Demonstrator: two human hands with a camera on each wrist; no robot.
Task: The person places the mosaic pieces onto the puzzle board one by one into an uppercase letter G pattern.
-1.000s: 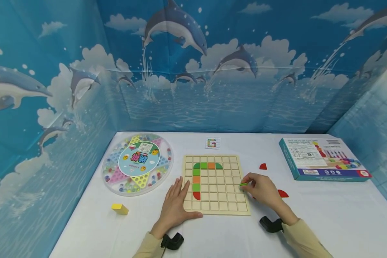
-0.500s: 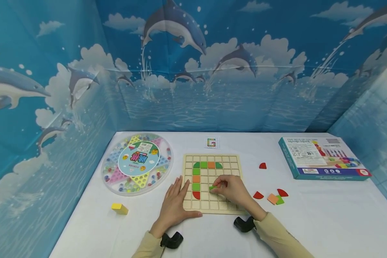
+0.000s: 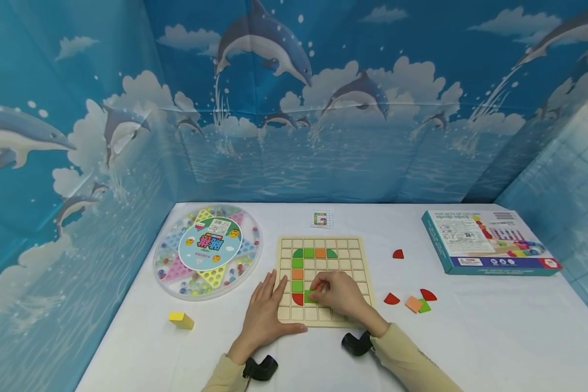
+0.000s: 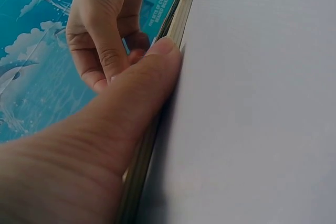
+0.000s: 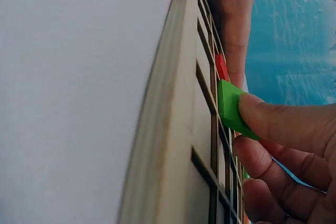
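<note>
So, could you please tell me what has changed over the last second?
The right hand has carried the green square tile leftward and slightly nearer the person, from the right side of the wooden grid board to beside the red quarter-circle tile; its grip has not let go. The left hand stays at the board's left edge; the other laid tiles look unmoved.

Teal-edged box (image 3: 490, 242) before dolphin backdrop (image 3: 294, 158)
</note>
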